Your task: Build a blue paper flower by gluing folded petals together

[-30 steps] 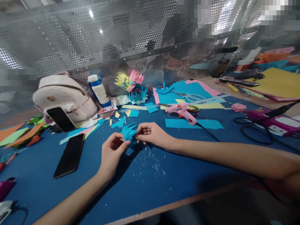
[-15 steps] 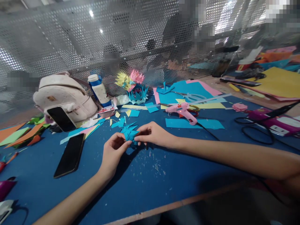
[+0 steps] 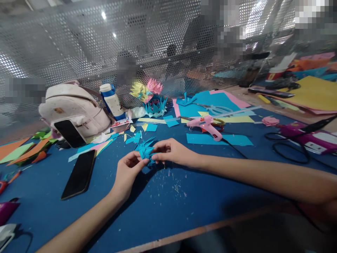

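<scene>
A spiky blue paper flower [image 3: 146, 149] is held just above the blue tabletop [image 3: 158, 211]. My left hand [image 3: 129, 168] pinches its left side between thumb and fingers. On the right side, my right hand [image 3: 170, 151] grips it with thumb and fingertips. The flower's underside is partly hidden by my hands. Blue paper scraps [image 3: 133, 138] lie just behind it. Beyond my right hand rests a pink glue gun [image 3: 206, 125], beside a blue paper strip [image 3: 219, 139].
A black phone [image 3: 79, 174] lies at left, near a white backpack [image 3: 71, 109] with another phone [image 3: 70, 133] leaning on it. Behind stand a bottle [image 3: 112, 101] and finished paper flowers [image 3: 154, 102]. Scissors [image 3: 219, 109] lie on coloured sheets. A purple power strip [image 3: 305, 137] is at right.
Both hands keep their hold on the blue paper flower, with only a slight shift of the fingers. The whole view has moved very slightly.
</scene>
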`<state>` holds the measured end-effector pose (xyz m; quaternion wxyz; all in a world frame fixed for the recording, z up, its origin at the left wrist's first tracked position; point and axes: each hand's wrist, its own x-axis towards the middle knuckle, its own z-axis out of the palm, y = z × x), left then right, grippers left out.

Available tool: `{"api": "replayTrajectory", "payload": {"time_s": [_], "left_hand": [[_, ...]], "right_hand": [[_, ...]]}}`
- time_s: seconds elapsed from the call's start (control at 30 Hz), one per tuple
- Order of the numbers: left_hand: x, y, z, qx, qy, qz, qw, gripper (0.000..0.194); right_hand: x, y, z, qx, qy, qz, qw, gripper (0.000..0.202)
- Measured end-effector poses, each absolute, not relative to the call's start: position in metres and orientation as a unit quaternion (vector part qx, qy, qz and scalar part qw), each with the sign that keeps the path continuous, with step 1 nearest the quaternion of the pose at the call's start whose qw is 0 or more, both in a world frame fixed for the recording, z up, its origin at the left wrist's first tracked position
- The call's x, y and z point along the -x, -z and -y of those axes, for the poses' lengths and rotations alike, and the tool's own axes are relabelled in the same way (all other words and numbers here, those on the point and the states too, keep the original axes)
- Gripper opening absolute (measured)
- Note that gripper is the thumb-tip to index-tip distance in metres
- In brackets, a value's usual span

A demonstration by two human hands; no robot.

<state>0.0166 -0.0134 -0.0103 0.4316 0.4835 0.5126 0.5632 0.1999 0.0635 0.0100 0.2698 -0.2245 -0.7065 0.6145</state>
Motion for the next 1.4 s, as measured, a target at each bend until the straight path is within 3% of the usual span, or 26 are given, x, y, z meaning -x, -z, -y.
{"api": "replayTrajectory", "payload": {"time_s": [1.4], "left_hand": [[-0.0149,0.016,0.014,-0.456,-0.587,-0.488,0.459,0.028]], "right_hand": [[-0.2031,-0.0091,-0.0633,0.213,-0.528,0.763,0.306,0.026]]}}
